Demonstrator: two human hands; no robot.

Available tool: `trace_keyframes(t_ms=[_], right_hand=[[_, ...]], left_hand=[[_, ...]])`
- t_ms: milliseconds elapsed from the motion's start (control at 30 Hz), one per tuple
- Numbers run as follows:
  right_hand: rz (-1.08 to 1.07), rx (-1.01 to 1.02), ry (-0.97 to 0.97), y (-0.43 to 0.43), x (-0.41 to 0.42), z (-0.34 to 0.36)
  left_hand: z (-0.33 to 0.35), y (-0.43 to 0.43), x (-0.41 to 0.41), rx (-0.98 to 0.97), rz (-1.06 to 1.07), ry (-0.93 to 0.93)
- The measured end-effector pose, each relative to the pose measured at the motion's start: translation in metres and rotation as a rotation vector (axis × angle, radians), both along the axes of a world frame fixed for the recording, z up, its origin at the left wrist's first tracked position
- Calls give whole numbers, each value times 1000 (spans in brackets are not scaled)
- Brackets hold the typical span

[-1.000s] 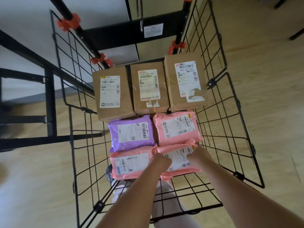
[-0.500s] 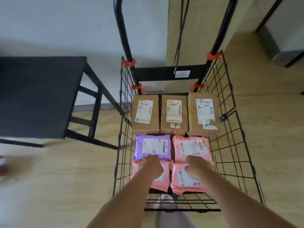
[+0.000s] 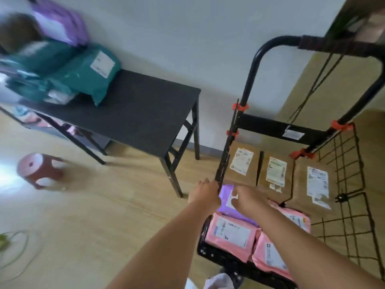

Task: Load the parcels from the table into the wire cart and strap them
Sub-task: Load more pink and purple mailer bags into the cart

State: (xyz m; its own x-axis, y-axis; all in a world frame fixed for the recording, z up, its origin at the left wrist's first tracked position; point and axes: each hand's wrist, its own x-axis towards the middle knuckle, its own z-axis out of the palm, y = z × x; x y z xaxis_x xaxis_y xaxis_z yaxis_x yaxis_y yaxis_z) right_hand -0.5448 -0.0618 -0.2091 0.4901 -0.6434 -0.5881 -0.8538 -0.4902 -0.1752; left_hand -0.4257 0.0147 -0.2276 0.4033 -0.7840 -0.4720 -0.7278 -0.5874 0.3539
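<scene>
The black wire cart (image 3: 341, 184) stands at the right. It holds three cardboard boxes (image 3: 276, 172) in a row at the back. In front of them lie a purple mailer (image 3: 226, 201) and pink mailers (image 3: 233, 234). My left hand (image 3: 205, 191) is at the cart's left wire wall, fingers loosely apart and holding nothing. Over the purple mailer hovers my right hand (image 3: 248, 198), fingers spread. On the black table (image 3: 135, 113) at the left lie blurred teal parcels (image 3: 87, 74) and a purple parcel (image 3: 60, 24).
Dark elastic cords (image 3: 316, 80) hang from the cart's handle (image 3: 277, 41). A red plastic stool (image 3: 39, 170) stands on the wooden floor left of the table. A green cord (image 3: 14, 253) lies coiled on the floor at the lower left.
The view has swung left, and the table's parcels now show. Both hands have risen from the front pink mailers to the purple mailer and the cart's left wall.
</scene>
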Motion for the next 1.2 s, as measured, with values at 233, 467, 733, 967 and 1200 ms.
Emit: trace_keyframes(t_ms=[233,467,733,967,1200], right_hand=[[153,-77,-33,63,94,17],[253,-72,-14,139,175,13],[316,-47,8,223,259,10],[389,-55,-101,264,317,23],[424,-72,-127,275,377,18]], left_hand=[[2,84,78,45,231,93],[3,169,147,69,274,107],[0,263,233,81,325,102],[0,319,291,-2,483,48],[2,334,338,-95,565,25]])
